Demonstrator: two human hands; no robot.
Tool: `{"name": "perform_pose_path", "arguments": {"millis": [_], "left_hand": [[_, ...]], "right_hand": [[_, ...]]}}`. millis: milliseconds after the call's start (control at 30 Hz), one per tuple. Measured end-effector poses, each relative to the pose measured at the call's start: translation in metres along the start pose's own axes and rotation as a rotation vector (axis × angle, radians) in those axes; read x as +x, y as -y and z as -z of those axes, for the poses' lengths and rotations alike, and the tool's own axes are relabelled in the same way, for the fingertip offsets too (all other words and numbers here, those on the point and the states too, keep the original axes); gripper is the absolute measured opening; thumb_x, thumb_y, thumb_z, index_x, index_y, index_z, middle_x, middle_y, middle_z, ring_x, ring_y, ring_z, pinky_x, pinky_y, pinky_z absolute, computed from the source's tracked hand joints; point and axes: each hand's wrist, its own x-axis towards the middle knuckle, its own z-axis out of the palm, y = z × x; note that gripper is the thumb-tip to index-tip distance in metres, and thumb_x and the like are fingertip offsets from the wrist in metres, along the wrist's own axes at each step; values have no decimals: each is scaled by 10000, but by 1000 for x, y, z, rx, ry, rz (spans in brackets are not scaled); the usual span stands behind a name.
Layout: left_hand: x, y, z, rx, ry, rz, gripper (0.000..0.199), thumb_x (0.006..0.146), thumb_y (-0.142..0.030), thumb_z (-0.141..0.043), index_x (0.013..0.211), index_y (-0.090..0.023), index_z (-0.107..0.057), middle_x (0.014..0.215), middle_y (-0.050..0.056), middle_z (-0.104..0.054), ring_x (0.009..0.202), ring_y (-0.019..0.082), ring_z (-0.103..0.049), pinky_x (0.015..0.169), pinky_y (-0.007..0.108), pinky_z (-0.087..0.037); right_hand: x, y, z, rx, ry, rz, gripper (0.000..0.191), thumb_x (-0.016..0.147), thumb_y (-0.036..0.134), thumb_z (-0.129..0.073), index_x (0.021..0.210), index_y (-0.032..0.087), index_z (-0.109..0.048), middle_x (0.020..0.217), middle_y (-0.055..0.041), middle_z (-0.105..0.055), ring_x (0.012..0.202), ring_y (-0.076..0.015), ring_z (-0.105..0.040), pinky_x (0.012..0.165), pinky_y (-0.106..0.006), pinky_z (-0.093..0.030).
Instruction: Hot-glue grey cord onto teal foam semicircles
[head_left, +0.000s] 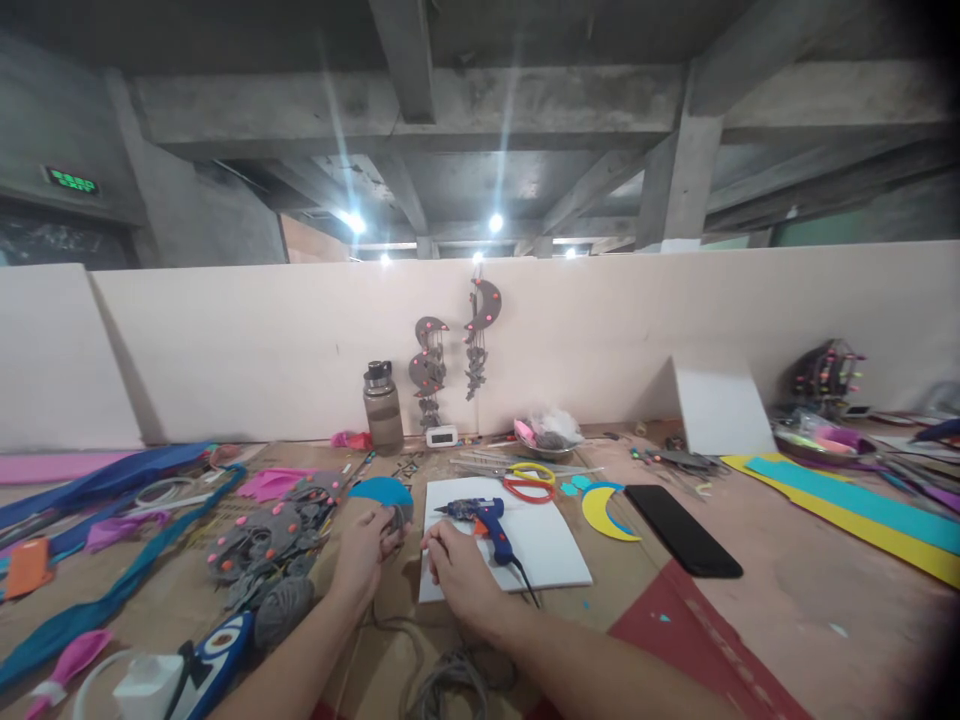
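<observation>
My left hand [364,555] grips a blue round foam piece [380,492] at its lower edge, with a small grey bit pinched at the fingertips. My right hand [457,570] rests on the table at the left edge of a white sheet [547,550], fingers curled toward the left hand; whether it pinches anything I cannot tell. A blue hot glue gun [484,515] lies on the white sheet just beyond my right hand, its black cord trailing toward me.
Red scissors [529,489] and yellow scissors [532,471], a yellow-blue foam crescent [604,510], a black phone [682,543], a water bottle [382,408], grey felt cutouts [262,540], grey yarn [283,605], blue ribbon at left, foam sheets at right, and hanging moon ornaments [427,370] on the partition wall.
</observation>
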Motion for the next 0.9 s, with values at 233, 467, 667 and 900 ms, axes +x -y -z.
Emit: {"name": "perform_pose_path", "arguments": {"millis": [233,467,667,900], "left_hand": [[5,6,6,0,-1,-12,84,663,-146,-668,642,-98,-603,656,44,-634,616,150,-645,604,273,-568],[5,6,5,-5,-1,-20,91,667,-148,-670,637,-102,-596,674,54,-644,617,149,-643,607,274,-568],[3,4,2,-11,-13,-8,123,654,-152,-683,609,-107,-577,626,30,-614,586,129,-619,604,268,-567],[1,3,2,-1,7,-14,99,670,-153,-675,630,-110,-594,666,46,-632,622,140,-632,627,278,-568]], "right_hand": [[2,-9,-3,-88,-12,52,177,872,180,-376,763,197,-514,586,43,-486,545,-91,-476,537,-201,-316],[2,-11,-2,-107,-9,59,171,866,159,-378,774,197,-518,590,48,-490,544,-87,-476,555,-205,-311],[1,-8,-2,-116,-7,48,173,860,147,-377,773,197,-518,590,48,-491,545,-89,-475,556,-208,-309],[1,-5,-1,-117,-3,44,176,859,152,-378,774,198,-525,596,44,-502,548,-90,-479,555,-206,-314]]}}
